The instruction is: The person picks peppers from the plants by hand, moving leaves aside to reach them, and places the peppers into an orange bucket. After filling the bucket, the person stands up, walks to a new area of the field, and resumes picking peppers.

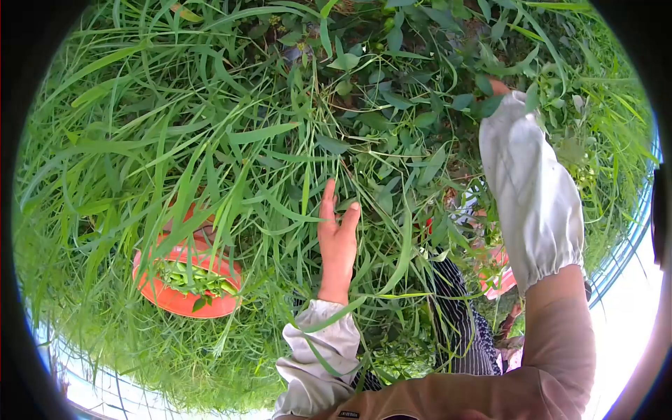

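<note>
My left hand (pixel 337 241) is among long grass blades and thin plant stems (pixel 343 161). Its thumb and forefinger are stretched out and apart, next to a small leaf, and nothing is visibly held. My right hand (pixel 499 87) reaches into dark leafy plants (pixel 448 105) at the upper right. Leaves cover nearly all of its fingers, so what it touches is hidden. Both forearms wear loose white sleeve covers (pixel 535 189). To the left of my left hand, an orange bucket (pixel 185 306) lies tilted in the grass, with green elongated produce (pixel 192 276) inside.
Tall grass (pixel 105 154) crowds in from the left and overhangs the orange bucket. A reddish-pink container (pixel 498 280) shows partly beneath my right forearm. My striped trouser leg (pixel 458 315) is below. Blue wire-like mesh (pixel 630 238) runs along the right edge.
</note>
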The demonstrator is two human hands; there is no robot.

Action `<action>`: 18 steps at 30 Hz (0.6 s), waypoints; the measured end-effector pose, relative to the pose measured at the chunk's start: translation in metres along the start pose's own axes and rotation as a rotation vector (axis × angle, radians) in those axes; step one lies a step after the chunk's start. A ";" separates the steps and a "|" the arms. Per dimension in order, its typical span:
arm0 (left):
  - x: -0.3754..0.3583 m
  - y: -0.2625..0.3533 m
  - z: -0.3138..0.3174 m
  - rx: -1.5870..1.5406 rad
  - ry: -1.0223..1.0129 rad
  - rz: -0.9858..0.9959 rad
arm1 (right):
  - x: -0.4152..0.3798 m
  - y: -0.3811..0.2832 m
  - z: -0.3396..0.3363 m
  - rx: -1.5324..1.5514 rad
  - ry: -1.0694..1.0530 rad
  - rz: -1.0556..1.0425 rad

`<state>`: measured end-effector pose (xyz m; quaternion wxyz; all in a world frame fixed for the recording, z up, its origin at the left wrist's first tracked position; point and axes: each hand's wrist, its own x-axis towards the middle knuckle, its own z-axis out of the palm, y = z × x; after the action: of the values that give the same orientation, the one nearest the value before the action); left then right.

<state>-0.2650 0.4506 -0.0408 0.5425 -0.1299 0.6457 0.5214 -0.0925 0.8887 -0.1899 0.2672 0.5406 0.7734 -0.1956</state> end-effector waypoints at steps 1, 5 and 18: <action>0.000 -0.001 0.000 -0.002 0.005 0.020 | 0.000 -0.004 0.006 0.004 0.002 0.006; -0.001 -0.001 0.003 0.026 0.028 0.042 | -0.004 -0.019 0.016 0.005 0.032 -0.004; -0.026 0.011 0.010 0.379 0.098 0.514 | -0.291 -0.163 0.010 0.683 -0.057 -0.383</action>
<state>-0.2579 0.4526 -0.0115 0.3760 0.1158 0.7681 0.5052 -0.1647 0.6142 -0.0136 0.0517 0.4387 0.7429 -0.5030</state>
